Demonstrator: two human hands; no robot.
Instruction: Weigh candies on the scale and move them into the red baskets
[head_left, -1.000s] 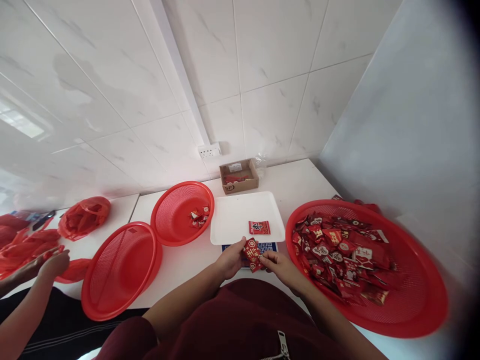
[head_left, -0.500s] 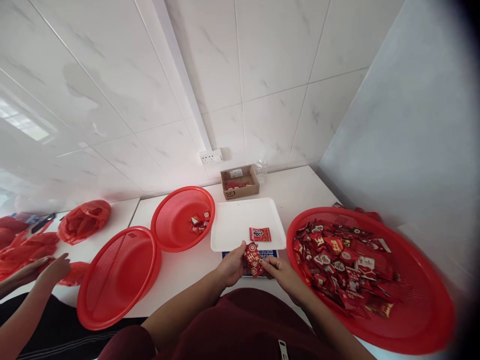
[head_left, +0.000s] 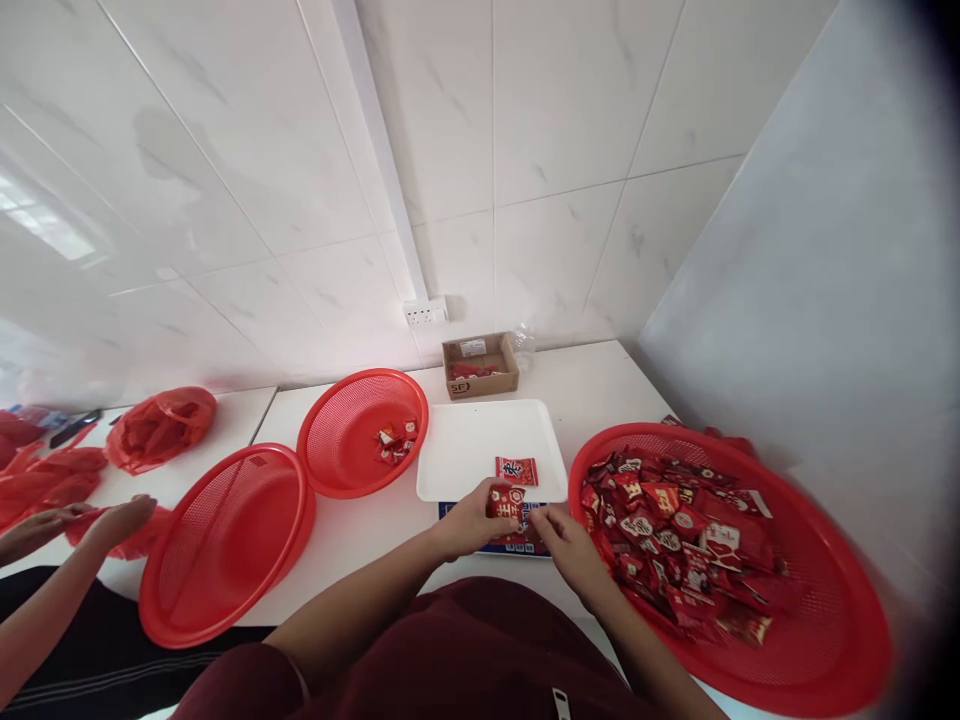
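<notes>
Packet (head_left: 504,508): red with pale print, in the left hand, above the blue panel and just in front of the white tray; whether a second one lies behind it, I cannot tell.
Left hand (head_left: 466,522): thumb and fingers closed around the packet at its left side.
Right hand (head_left: 568,548): thumb and forefinger narrow, tips near the packet's right side; whether they pinch anything, I cannot tell.
Tray (head_left: 465,445): white, shallow, on the table, with one flat sachet (head_left: 517,471), red with a dark character, near its front right part.
Blue panel (head_left: 517,546): at the tray's front edge, partly hidden by the hands.
Large basket (head_left: 847,590): red, at the right, holding a heap of red wrappers (head_left: 682,530).
Middle basket (head_left: 345,430): red, left of the tray, a small cluster of packs (head_left: 395,442) at its right side.
Left basket (head_left: 229,535): red, nearer the body, beside the middle basket.
Cardboard box (head_left: 481,385): behind the tray, close to the tiled wall (head_left: 547,180), red pieces inside.
Co-worker: hands (head_left: 124,522) at red plastic by the table's left part; a knotted red bag (head_left: 161,430) lies beyond.
Socket (head_left: 425,312): white, on the wall, above the box's left side.
</notes>
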